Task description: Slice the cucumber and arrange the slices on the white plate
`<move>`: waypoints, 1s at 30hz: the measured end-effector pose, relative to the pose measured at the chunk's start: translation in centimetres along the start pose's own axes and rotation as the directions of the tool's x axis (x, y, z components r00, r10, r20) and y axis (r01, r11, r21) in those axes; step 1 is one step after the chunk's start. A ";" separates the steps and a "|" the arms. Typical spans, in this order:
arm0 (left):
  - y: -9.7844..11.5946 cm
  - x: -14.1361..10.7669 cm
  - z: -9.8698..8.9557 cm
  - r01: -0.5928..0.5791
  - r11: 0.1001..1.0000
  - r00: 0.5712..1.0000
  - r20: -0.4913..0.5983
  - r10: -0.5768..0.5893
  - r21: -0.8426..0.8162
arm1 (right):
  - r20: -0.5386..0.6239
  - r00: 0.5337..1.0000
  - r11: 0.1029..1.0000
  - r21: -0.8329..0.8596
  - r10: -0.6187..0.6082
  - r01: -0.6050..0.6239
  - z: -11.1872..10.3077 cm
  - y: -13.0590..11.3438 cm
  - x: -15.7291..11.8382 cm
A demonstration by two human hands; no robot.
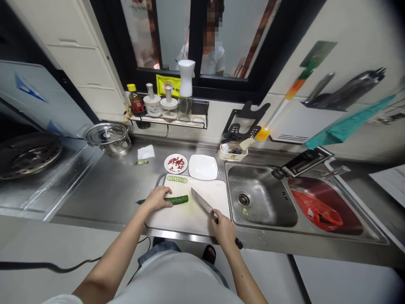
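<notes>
On the white cutting board point(202, 219) lies a dark green cucumber point(180, 199), its right end cut. My left hand point(158, 197) is closed over the cucumber's middle, thumb on the near side. In my right hand point(224, 228) is the black handle of a kitchen knife point(202, 202). The blade points away to the upper left, apart from the cucumber's cut end. A row of cucumber slices point(177, 179) rests near the board's far left edge. Just behind the board stand a plate of chopped red pieces point(176, 163) and a white square plate point(203, 167).
Right of the board is a steel sink point(265, 202); its second basin holds a red plastic bag point(316, 211). A lidded steel pot point(109, 137) stands at the back left. Seasoning jars point(152, 105) sit on a wall shelf. A person point(213, 55) shows in the window.
</notes>
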State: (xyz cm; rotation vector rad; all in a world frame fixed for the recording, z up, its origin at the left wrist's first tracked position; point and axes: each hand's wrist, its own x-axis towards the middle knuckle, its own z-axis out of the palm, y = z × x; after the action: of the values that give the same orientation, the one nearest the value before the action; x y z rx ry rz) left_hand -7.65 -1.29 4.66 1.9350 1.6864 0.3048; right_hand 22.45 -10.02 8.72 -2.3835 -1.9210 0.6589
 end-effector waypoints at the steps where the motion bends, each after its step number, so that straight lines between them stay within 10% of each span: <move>1: 0.0 -0.4 0.0 -0.010 1.000 0.999 0.033 0.010 0.018 | 0.005 1.000 1.000 0.009 0.003 -0.003 0.0 -0.1 0.0; 17: -0.6 -1.5 0.1 -0.058 0.997 0.996 0.071 0.062 -0.058 | 0.053 0.998 0.999 0.046 0.027 -0.029 1.0 -0.4 0.8; 22: -2.0 -1.1 -0.5 0.091 0.975 0.992 -0.071 -0.107 -0.203 | 0.053 0.997 0.998 0.032 0.049 -0.051 0.9 -0.3 0.9; 30: -4.9 -0.2 -2.3 0.501 0.825 0.772 -0.296 -0.562 -0.262 | 0.053 0.997 0.997 0.047 0.058 -0.061 0.7 0.0 0.6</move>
State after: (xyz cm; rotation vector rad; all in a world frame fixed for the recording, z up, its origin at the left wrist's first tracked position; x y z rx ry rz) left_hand -12.97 -0.62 3.95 1.2427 2.2856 0.5853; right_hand 22.35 -9.64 7.85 -2.4258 -1.8365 0.7685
